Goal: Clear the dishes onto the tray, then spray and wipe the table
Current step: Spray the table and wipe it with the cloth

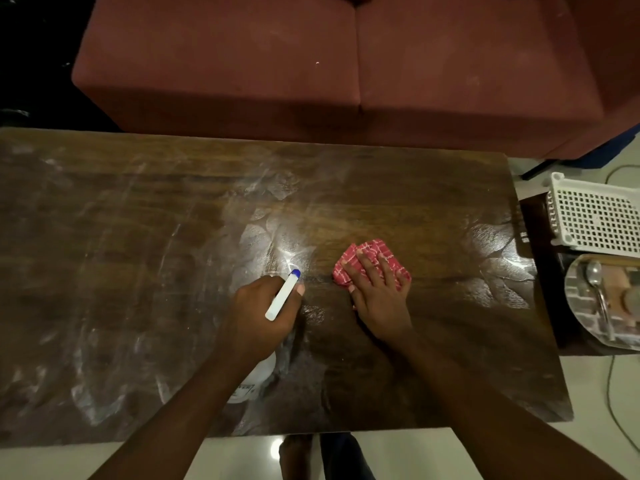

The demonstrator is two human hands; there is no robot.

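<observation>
Clock bearings taken from the table's middle, 12 o'clock toward the sofa.

Surroundings: a dark red sofa [242,64] stood along the far side at 12 o'clock. The brown wooden table [138,271] carried pale smeared streaks and glare over most of its top. At 3 o'clock, off the table's end, a dark low surface [545,271] held a white perforated basket [595,220] and, nearer the person, a round shiny plate [581,317] with a spoon [597,289] lying on it. Could not tell whether that dark surface was a tray or a stand. A thin cable [609,393] ran over the pale floor [415,455] at 4 o'clock. A bare foot [294,455] showed at 6 o'clock. Nothing stood between either hand and the table top.

Hands: the left hand [263,306], just toward 6 o'clock of centre, gripped the spray bottle [282,295] round its neck, fingers curled. The blue nozzle tip pointed toward 1 o'clock, and the bottle's white body showed under the forearm. The right hand [377,299] lay flat, fingers straight, pressing on a folded red checked cloth [377,252] at about 4 o'clock of centre. The cloth stuck out past the fingertips toward 12 o'clock. The two hands were near each other and not touching.
</observation>
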